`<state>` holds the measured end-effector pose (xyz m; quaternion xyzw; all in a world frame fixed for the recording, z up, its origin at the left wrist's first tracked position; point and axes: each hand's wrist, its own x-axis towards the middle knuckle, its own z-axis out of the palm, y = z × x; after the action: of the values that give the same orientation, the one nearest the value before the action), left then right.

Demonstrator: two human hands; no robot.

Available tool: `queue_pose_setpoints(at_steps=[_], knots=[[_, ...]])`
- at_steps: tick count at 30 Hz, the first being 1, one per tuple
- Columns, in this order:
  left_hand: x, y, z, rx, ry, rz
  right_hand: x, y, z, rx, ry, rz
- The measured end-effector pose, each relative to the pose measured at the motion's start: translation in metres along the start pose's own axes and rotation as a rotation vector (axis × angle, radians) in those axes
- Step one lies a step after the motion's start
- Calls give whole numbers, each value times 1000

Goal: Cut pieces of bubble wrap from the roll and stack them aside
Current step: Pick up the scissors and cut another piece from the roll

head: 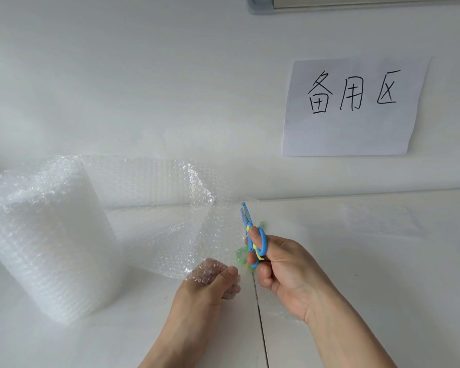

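A fat roll of clear bubble wrap (45,235) stands on the white table at the left. Its loose sheet (175,208) trails to the right, lifted off the table. My left hand (210,285) pinches the sheet's lower edge, fingers curled under the wrap. My right hand (282,269) grips small blue scissors (252,235) with yellow trim, thumb through one loop. The blades point up and away, nearly closed, at the sheet's right edge. A flat piece of bubble wrap (377,219) lies on the table at the right.
A white paper sign (353,107) with black handwritten characters hangs on the wall above the right side of the table. A dark seam (260,322) between two tabletops runs toward me under my hands. A grey rail (356,4) sits at the top.
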<state>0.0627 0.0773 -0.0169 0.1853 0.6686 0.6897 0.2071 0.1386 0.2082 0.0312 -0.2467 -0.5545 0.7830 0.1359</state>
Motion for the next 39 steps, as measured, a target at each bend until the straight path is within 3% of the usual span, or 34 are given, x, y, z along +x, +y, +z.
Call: queue_pose_setpoints(at_steps=[17,31,39], knots=[[-1,1,0,-22,-30,-6,9,-2,4,105,38,4],[1,-2,-1,-21,-24,-15,15,-1,6,55,39,-42],[1,-2,-1,-26,-10,-1,15,-7,1,135,-6,22]])
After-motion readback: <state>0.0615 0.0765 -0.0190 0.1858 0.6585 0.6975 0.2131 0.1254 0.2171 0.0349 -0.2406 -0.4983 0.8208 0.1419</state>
